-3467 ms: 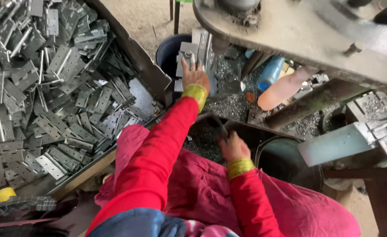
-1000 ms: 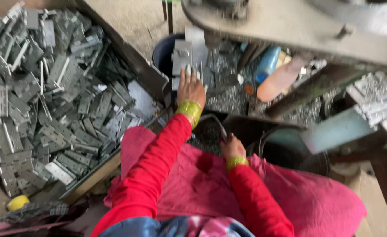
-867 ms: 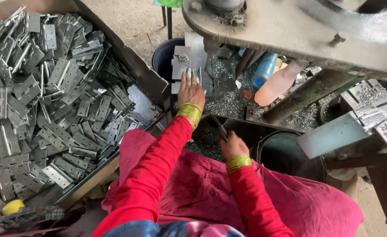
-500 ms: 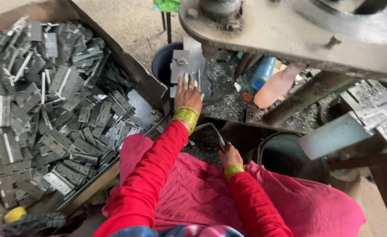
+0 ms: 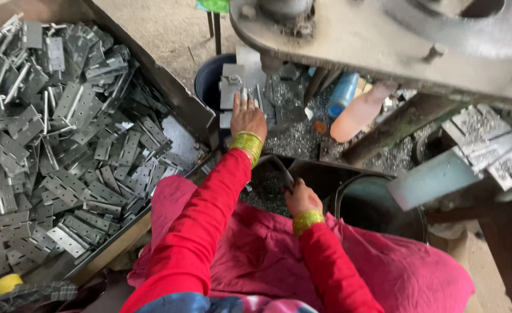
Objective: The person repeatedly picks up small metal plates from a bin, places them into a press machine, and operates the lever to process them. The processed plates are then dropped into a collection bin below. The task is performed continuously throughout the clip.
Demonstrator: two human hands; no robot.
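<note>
- Our left hand (image 5: 248, 117) lies flat, fingers spread, its grip open and pressing on a grey metal piece (image 5: 231, 87) set under the press head (image 5: 348, 35); it holds nothing closed in the palm.
- Our right hand (image 5: 302, 198) sits nearer our body than the press head, its grip closed around a thin dark curved handle (image 5: 280, 167) that rises toward the left wrist.
- Just beyond the left hand, below the press head, the press bed (image 5: 293, 136) is strewn with small shiny metal chips.
- To the right of the press head's underside lie a blue bottle (image 5: 343, 94) and a pale orange bottle (image 5: 357, 113), side by side.
- Far to the left of the press head, an open tray (image 5: 169, 95) is heaped with grey hinges (image 5: 58, 139).
- A dark round bucket (image 5: 380, 206) stands just right of the right hand; we cannot tell what it contains.
- As we judge it, one piece is seated for pressing, while the heaped tray suggests most of the work is left.
</note>
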